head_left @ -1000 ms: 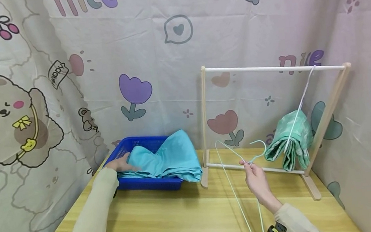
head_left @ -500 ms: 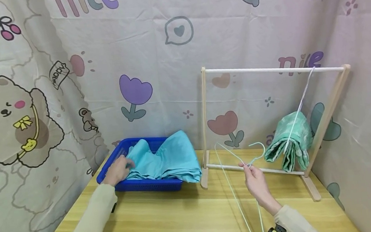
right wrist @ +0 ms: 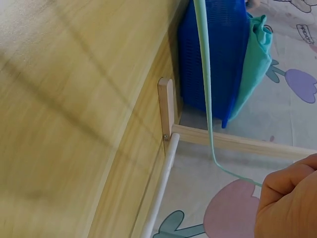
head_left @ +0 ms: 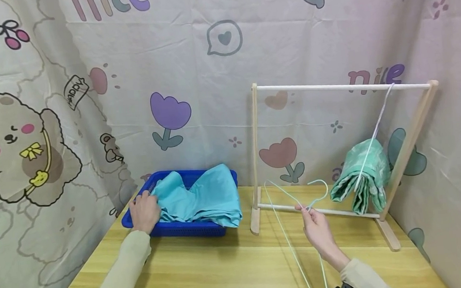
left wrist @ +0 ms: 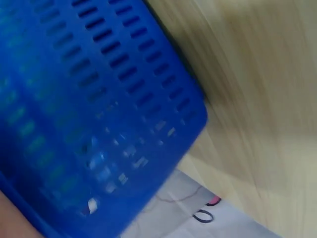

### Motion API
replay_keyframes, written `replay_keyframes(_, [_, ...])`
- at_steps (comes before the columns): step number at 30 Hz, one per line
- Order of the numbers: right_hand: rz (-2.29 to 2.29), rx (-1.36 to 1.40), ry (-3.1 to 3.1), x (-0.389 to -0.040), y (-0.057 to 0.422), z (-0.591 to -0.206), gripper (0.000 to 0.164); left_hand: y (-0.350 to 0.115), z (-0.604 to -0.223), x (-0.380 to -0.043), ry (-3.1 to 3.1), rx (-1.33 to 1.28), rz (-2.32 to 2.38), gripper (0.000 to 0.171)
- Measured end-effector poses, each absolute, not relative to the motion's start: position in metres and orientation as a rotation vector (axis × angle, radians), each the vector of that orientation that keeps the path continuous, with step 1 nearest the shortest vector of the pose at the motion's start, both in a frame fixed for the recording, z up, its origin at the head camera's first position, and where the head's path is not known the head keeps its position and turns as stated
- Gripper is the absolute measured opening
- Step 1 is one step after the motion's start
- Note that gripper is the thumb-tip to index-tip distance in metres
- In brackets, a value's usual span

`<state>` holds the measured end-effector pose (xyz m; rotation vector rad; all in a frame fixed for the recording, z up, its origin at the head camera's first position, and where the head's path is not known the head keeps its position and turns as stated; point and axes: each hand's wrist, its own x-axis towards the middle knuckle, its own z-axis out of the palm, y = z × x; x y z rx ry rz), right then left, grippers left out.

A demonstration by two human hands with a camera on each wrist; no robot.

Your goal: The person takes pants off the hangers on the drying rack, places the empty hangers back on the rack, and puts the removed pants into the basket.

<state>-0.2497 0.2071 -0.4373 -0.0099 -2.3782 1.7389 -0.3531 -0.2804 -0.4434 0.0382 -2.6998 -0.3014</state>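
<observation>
Tabletop [head_left: 217, 273] widens at lower centre, edges slanting. Right hand [head_left: 318, 232] pinches one hanger [head_left: 291, 247]; left hand [head_left: 145, 213] — grip unclear — overlaps one basket [head_left: 186, 230], centre left.

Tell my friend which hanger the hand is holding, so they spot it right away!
On the right of the table stands a rack with white bars. Low in front of it, the right hand pinches a mint-green hanger. It carries no cloth, unlike the whitish hanger on the top bar.

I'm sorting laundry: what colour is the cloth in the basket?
The cloth is turquoise blue, clearest in the head view.
</observation>
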Motion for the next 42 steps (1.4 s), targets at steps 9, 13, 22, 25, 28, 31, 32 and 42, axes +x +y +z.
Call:
replay_keyframes(9, [1.745,-0.027,-2.359,-0.251,0.205,-0.435,0.038,-0.283,-0.430,-0.356,-3.070,-0.046,-0.302,0.065])
replay_keyframes(13, [1.766,-0.027,-2.367,-0.250,0.206,-0.437,0.039,-0.276,-0.425,-0.354,-3.173,0.017,-0.271,0.050])
replay_keyframes(22, [1.760,-0.051,-2.362,-0.250,0.205,-0.439,0.035,-0.261,-0.435,-0.363,-3.116,0.079,-0.196,0.039])
replay_keyframes(25, [1.762,-0.059,-2.359,-0.250,0.205,-0.440,0.036,-0.250,-0.439,-0.366,-3.015,-0.004,-0.183,0.029])
replay_keyframes(28, [1.757,-0.056,-2.365,-0.250,0.206,-0.440,0.036,-0.233,-0.438,-0.364,-2.973,-0.182,-0.285,0.018])
replay_keyframes(31, [1.761,-0.052,-2.362,-0.249,0.206,-0.441,0.035,-0.213,-0.434,-0.363,-3.009,-0.388,-0.558,0.027])
replay_keyframes(32, [1.767,-0.053,-2.360,-0.249,0.206,-0.441,0.035,-0.207,-0.432,-0.362,-3.033,-0.441,-0.651,0.032])
replay_keyframes(42, [1.818,-0.047,-2.362,-0.247,0.206,-0.439,0.035,-0.186,-0.426,-0.361,-3.404,-0.579,-0.687,0.052])
